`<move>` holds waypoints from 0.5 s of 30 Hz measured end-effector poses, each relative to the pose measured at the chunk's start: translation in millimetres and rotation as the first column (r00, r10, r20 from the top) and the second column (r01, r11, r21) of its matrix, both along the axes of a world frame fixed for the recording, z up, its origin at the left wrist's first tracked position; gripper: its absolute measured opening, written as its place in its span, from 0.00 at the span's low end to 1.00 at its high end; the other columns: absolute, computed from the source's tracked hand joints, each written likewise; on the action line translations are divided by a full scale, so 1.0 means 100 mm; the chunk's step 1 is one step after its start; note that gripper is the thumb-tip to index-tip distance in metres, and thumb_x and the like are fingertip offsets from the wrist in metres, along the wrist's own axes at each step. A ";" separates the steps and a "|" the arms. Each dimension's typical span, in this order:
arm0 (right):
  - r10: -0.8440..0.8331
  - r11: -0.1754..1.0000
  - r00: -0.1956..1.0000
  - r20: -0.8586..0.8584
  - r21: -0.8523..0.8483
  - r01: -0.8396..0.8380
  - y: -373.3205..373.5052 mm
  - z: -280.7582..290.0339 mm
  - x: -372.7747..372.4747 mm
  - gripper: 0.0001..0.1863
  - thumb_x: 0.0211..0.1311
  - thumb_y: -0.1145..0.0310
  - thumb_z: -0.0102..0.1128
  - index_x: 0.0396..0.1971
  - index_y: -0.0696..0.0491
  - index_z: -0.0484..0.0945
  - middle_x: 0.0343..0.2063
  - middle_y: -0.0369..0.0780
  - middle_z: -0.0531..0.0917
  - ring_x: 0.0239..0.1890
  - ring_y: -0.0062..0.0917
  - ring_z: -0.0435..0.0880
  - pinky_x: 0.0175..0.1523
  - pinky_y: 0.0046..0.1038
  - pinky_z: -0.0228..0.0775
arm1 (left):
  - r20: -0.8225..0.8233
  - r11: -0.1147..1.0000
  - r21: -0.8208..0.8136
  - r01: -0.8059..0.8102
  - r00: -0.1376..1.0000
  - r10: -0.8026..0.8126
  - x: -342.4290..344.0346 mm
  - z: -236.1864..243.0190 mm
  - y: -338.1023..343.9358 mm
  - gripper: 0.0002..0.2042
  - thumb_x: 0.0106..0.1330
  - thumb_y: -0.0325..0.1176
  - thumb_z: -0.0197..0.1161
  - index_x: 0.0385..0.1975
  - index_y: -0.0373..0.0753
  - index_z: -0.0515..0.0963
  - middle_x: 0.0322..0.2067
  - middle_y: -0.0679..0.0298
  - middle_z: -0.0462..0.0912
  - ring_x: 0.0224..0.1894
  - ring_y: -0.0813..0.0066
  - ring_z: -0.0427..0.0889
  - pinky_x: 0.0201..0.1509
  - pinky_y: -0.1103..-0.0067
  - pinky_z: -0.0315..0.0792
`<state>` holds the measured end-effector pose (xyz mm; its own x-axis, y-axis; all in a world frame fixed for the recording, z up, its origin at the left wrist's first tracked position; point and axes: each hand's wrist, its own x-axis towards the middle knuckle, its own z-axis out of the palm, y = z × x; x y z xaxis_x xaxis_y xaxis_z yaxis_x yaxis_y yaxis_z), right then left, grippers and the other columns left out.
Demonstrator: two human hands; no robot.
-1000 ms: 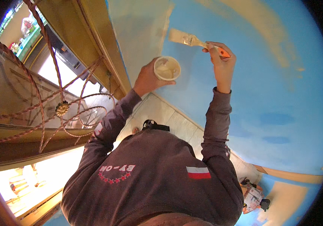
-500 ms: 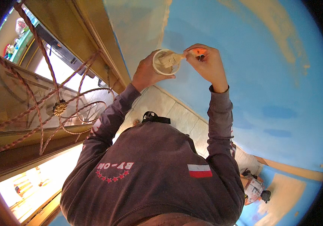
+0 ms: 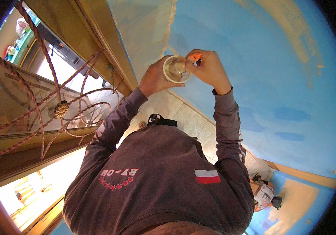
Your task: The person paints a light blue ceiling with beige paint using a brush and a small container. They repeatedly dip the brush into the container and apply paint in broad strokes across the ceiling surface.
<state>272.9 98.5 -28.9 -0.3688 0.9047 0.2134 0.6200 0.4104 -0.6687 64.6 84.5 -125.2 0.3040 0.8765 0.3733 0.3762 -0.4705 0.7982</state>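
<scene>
My left hand (image 3: 155, 77) is wrapped round a small pale paint cup (image 3: 166, 74) and keeps its mouth toward me. A paintbrush (image 3: 194, 58) with an orange handle is pinched in my right hand (image 3: 209, 70), its fingers closed at the cup's right rim. The bristle end dips inside the cup against the far right wall, where cream-coloured paint coats the inside. My right fingers partly hide the brush. Both hands are up in front of a blue wall (image 3: 246, 70), close to the line where it meets a beige section (image 3: 144, 23).
On the left stands a wooden frame (image 3: 83, 35) with twisted metal bars (image 3: 34, 82) around a gold rosette (image 3: 61, 109). Light floor tiles (image 3: 187, 117) lie below. Another person (image 3: 265, 194) is at the lower right, beside a blue wall with a beige patch (image 3: 293, 199).
The brush has gone deeper into the cup, and my right hand has shifted left, closer to the rim. The cup has moved slightly right and down.
</scene>
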 end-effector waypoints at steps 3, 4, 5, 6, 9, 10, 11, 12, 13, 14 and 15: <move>-0.032 0.999 0.999 -0.017 -0.006 0.032 -0.05 0.05 0.00 0.11 0.59 0.63 0.66 0.32 0.56 0.86 0.20 0.43 0.84 0.18 0.23 0.77 0.28 0.28 0.71 | -0.017 1.000 -0.002 -0.007 1.000 0.007 0.00 0.00 -0.02 0.46 0.42 0.54 0.86 0.60 0.38 0.72 0.52 0.55 0.84 0.54 0.58 0.85 0.59 0.67 0.78; -0.048 0.999 0.998 -0.031 -0.005 0.048 -0.07 0.06 0.01 0.11 0.60 0.63 0.66 0.32 0.56 0.86 0.20 0.43 0.84 0.19 0.23 0.77 0.28 0.28 0.71 | -0.026 1.000 0.015 -0.017 1.000 0.017 0.00 -0.03 -0.01 0.46 0.42 0.54 0.86 0.60 0.38 0.72 0.52 0.55 0.84 0.53 0.58 0.85 0.59 0.67 0.78; -0.065 0.998 0.996 -0.062 0.021 0.066 -0.09 0.06 0.03 0.11 0.60 0.63 0.66 0.32 0.56 0.86 0.21 0.42 0.84 0.19 0.22 0.77 0.29 0.27 0.71 | -0.036 0.999 0.032 -0.024 0.999 0.025 0.00 -0.03 0.00 0.46 0.42 0.54 0.85 0.60 0.38 0.72 0.52 0.55 0.84 0.53 0.58 0.85 0.58 0.67 0.78; -0.080 0.995 0.992 -0.093 0.045 0.085 -0.10 0.05 0.05 0.11 0.59 0.63 0.67 0.32 0.56 0.87 0.21 0.42 0.84 0.20 0.21 0.78 0.29 0.27 0.71 | -0.041 0.999 0.038 -0.024 0.999 0.026 0.00 -0.03 0.00 0.46 0.42 0.54 0.85 0.60 0.37 0.72 0.52 0.55 0.84 0.53 0.57 0.85 0.58 0.67 0.79; -0.130 0.990 0.977 -0.171 0.038 0.138 -0.13 -0.01 0.12 0.10 0.61 0.65 0.66 0.33 0.56 0.87 0.22 0.39 0.85 0.22 0.17 0.78 0.30 0.24 0.71 | -0.051 0.998 0.052 -0.039 0.998 0.042 0.00 -0.02 0.01 0.46 0.42 0.54 0.86 0.59 0.36 0.72 0.51 0.55 0.84 0.52 0.57 0.85 0.58 0.68 0.79; -0.148 0.988 0.970 -0.193 0.023 0.155 -0.14 -0.04 0.14 0.09 0.61 0.65 0.66 0.33 0.56 0.87 0.23 0.37 0.86 0.23 0.16 0.79 0.31 0.23 0.71 | -0.052 0.997 0.055 -0.053 0.997 0.056 0.00 -0.05 0.03 0.46 0.42 0.54 0.86 0.59 0.36 0.72 0.51 0.55 0.85 0.52 0.58 0.86 0.57 0.68 0.79; -0.151 0.987 0.957 -0.248 0.017 0.160 -0.15 -0.09 0.16 0.09 0.62 0.66 0.66 0.34 0.56 0.87 0.23 0.36 0.86 0.24 0.15 0.79 0.31 0.22 0.71 | -0.054 0.996 0.059 -0.067 0.996 0.070 0.00 -0.07 0.04 0.46 0.42 0.54 0.86 0.58 0.36 0.72 0.50 0.55 0.85 0.52 0.58 0.86 0.57 0.68 0.79; -0.154 0.986 0.941 -0.302 0.010 0.165 -0.16 -0.15 0.19 0.09 0.64 0.67 0.65 0.34 0.57 0.87 0.24 0.35 0.86 0.25 0.14 0.79 0.31 0.21 0.71 | -0.047 0.995 0.076 -0.071 0.996 0.075 0.00 -0.09 0.06 0.45 0.42 0.53 0.86 0.58 0.36 0.72 0.50 0.55 0.85 0.52 0.58 0.86 0.57 0.68 0.79; -0.157 0.985 0.922 -0.354 0.004 0.170 -0.18 -0.20 0.21 0.08 0.65 0.68 0.65 0.35 0.57 0.87 0.24 0.34 0.86 0.26 0.13 0.79 0.31 0.21 0.71 | -0.040 0.993 0.093 -0.076 0.996 0.080 0.00 -0.12 0.08 0.45 0.42 0.53 0.86 0.58 0.35 0.72 0.50 0.54 0.85 0.52 0.58 0.86 0.57 0.68 0.79; -0.155 0.986 0.913 -0.376 0.000 0.168 -0.20 -0.22 0.23 0.08 0.66 0.68 0.65 0.36 0.57 0.87 0.24 0.34 0.86 0.26 0.12 0.79 0.32 0.20 0.71 | -0.034 0.991 0.109 -0.081 0.996 0.085 0.00 -0.11 0.08 0.45 0.42 0.52 0.86 0.58 0.35 0.72 0.50 0.54 0.85 0.52 0.58 0.86 0.56 0.68 0.80; -0.153 0.986 0.905 -0.397 -0.004 0.165 -0.23 -0.24 0.25 0.08 0.67 0.68 0.65 0.36 0.58 0.87 0.25 0.34 0.86 0.27 0.11 0.79 0.32 0.19 0.71 | -0.028 0.992 0.081 -0.092 0.995 0.095 0.00 -0.10 0.08 0.45 0.41 0.50 0.87 0.59 0.36 0.73 0.50 0.55 0.85 0.52 0.58 0.86 0.57 0.68 0.79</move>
<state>297.5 75.1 -52.8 -0.1004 0.9355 0.3389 0.3663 0.3514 -0.8616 64.6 92.1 -135.0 0.2349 0.8693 0.4349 0.4458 -0.4939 0.7465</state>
